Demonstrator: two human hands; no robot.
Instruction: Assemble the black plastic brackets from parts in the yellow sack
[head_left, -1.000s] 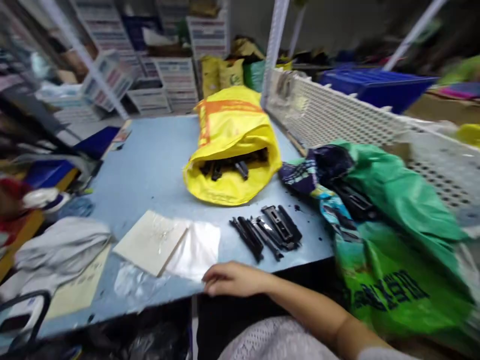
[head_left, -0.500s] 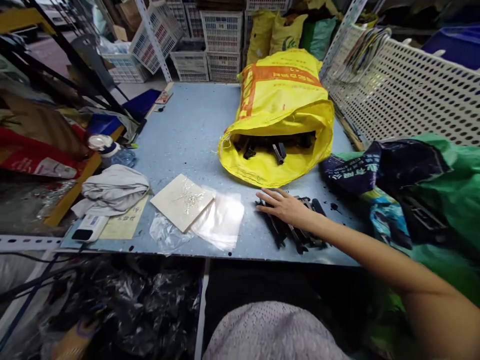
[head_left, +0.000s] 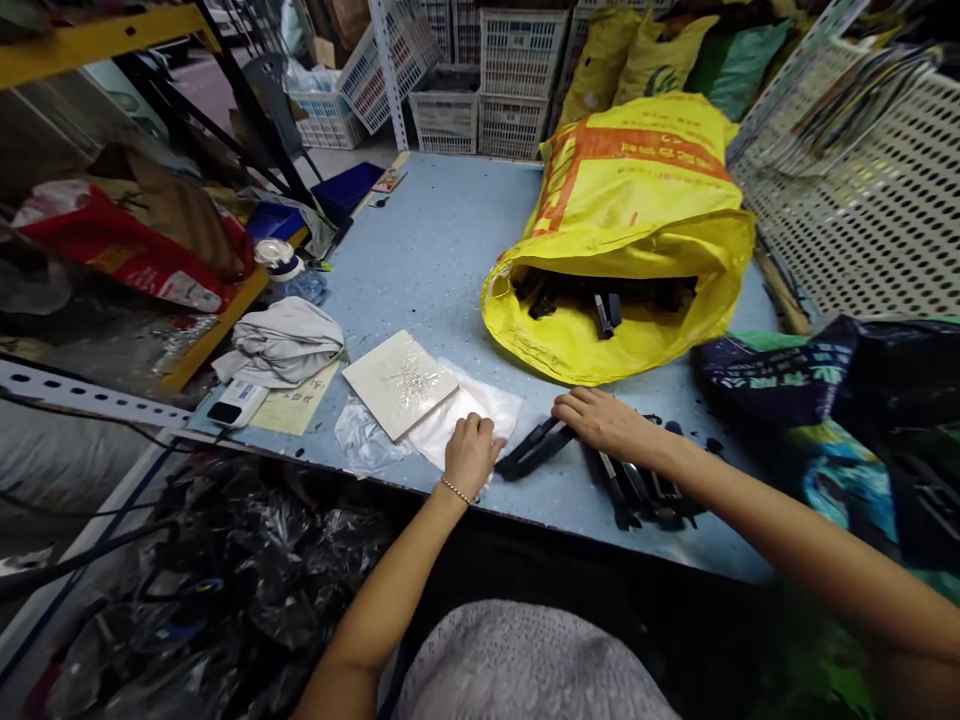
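Observation:
My right hand (head_left: 600, 420) has its fingers wrapped round the upper end of black parts (head_left: 534, 450), which slant down toward my left hand. My left hand (head_left: 471, 450) is closed at the front edge of the clear plastic bags (head_left: 491, 400); whatever its fingers pinch is too small to name. Left of the bags lies a cream square pad (head_left: 400, 385) with small shiny pieces on top. More black parts (head_left: 637, 490) lie in a pile right of my right hand. Behind them a yellow sack (head_left: 637, 190) lies with its mouth open toward me, black pieces inside.
On the left of the blue table (head_left: 420, 240) are a grey cloth (head_left: 289, 340), a white device (head_left: 238, 402) and a bottle (head_left: 289, 270). A dark printed bag (head_left: 780, 370) lies at the right. Black plastic (head_left: 285, 580) fills the space below the table's left front.
My left hand has come up from below the table to the plastic bags. My right hand has drawn black parts left, away from the pile. The view has shifted.

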